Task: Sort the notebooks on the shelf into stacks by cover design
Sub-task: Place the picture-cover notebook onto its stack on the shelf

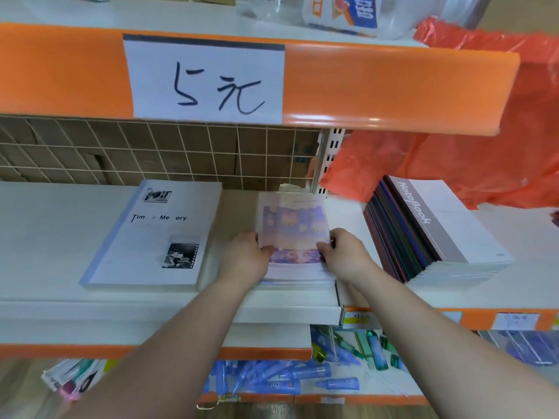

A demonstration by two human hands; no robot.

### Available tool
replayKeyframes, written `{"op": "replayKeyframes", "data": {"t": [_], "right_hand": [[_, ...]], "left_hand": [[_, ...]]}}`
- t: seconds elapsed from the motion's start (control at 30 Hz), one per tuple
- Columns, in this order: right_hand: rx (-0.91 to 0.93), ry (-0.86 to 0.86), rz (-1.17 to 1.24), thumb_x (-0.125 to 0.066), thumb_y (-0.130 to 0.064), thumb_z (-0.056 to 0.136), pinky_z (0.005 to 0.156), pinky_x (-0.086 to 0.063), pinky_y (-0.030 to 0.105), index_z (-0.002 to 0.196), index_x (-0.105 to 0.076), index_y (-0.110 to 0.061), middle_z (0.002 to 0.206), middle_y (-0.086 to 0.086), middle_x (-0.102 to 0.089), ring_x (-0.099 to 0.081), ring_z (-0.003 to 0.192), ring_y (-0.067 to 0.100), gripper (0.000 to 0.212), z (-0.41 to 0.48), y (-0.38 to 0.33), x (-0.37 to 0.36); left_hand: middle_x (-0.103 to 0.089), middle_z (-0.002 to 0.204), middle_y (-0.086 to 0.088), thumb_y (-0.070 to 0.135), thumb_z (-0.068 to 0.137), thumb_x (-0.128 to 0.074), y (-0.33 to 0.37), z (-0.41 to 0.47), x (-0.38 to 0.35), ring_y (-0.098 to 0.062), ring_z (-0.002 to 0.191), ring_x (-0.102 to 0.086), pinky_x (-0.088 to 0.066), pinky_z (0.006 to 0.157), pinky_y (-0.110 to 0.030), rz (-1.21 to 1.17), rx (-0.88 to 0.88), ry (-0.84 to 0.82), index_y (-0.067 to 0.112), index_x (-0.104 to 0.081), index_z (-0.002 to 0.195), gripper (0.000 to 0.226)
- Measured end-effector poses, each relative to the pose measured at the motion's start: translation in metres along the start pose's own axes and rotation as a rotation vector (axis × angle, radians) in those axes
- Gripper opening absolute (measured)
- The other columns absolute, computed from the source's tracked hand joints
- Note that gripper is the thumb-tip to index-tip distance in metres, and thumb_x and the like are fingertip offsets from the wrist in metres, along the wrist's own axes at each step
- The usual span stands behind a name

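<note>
Nearest in my view, below the working level, a lower shelf [272,399] holds blue packaged tubes [305,375] lying loose. Both forearms reach up over it to the notebook shelf [45,237].

1. Left hand [246,255]: grasping the pastel-cover notebook [292,225] at its near left corner, thumb on top.
2. Right hand [344,255]: grasping the same notebook at its near right corner, thumb on the cover.
3. The pastel-cover notebook sits mid-shelf, over a pastel stack [298,272] of the same design, whose top cover shows just below the near edge of the held notebook.

Left of this, apart from it, I read "Time & Memory" on a white stack [157,237] with black-and-white photo prints. To the right, a slanted stack [435,234] with dark spines carries a grey-and-white cover lettered "NoteBook".

Behind the stacks stands a wire grid panel [151,152] with cardboard boxes [99,146] beyond it. An orange plastic bag [453,164] hangs behind the right stack. Farthest up, the orange edge of the upper shelf [393,86] bears a handwritten paper price sign [208,83] reading "5元".
</note>
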State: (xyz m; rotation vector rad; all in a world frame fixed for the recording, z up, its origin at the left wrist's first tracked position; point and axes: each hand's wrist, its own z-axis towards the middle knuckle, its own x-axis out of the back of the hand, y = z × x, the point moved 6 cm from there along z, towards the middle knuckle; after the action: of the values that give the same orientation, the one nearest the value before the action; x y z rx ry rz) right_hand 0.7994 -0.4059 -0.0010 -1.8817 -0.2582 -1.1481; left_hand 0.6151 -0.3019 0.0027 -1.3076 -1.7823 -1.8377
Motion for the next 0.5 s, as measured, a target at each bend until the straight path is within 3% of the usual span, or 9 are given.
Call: {"op": "replayKeyframes", "data": {"t": [0.23,0.33,0.5], "right_hand": [[0.030,0.006,-0.006,-0.055,-0.030,0.096,0.070,-0.044,0.034,0.101,-0.057,-0.006,0.096,0.013,-0.061,-0.057,0.087,0.031,0.025,0.0027,0.0006,-0.0025],[0.034,0.007,-0.041,-0.055,-0.033,0.096,0.066,-0.039,0.032,0.098,-0.054,-0.008,0.097,0.013,-0.059,-0.055,0.085,0.030,0.025,0.0045,0.0026,-0.0041],[0.054,-0.001,-0.100,-0.054,-0.034,0.096,0.065,-0.037,0.031,0.096,-0.050,-0.010,0.099,0.015,-0.058,-0.056,0.087,0.033,0.025,0.0041,0.0041,-0.0066]], "left_hand": [[-0.050,0.085,-0.007,0.036,0.093,-0.061,0.0004,-0.0024,-0.0019,-0.026,0.075,-0.048,-0.034,0.059,-0.031,0.123,-0.016,0.023,0.014,-0.045,0.081,0.030],[-0.054,0.098,-0.011,0.039,0.095,-0.057,0.0028,-0.0042,-0.0033,-0.031,0.087,-0.055,-0.044,0.070,-0.032,0.216,-0.038,0.023,0.010,-0.056,0.097,0.030],[-0.055,0.108,-0.014,0.042,0.096,-0.054,0.0025,-0.0031,-0.0064,-0.033,0.096,-0.057,-0.043,0.072,-0.031,0.294,-0.052,0.018,0.007,-0.058,0.110,0.038]]}}
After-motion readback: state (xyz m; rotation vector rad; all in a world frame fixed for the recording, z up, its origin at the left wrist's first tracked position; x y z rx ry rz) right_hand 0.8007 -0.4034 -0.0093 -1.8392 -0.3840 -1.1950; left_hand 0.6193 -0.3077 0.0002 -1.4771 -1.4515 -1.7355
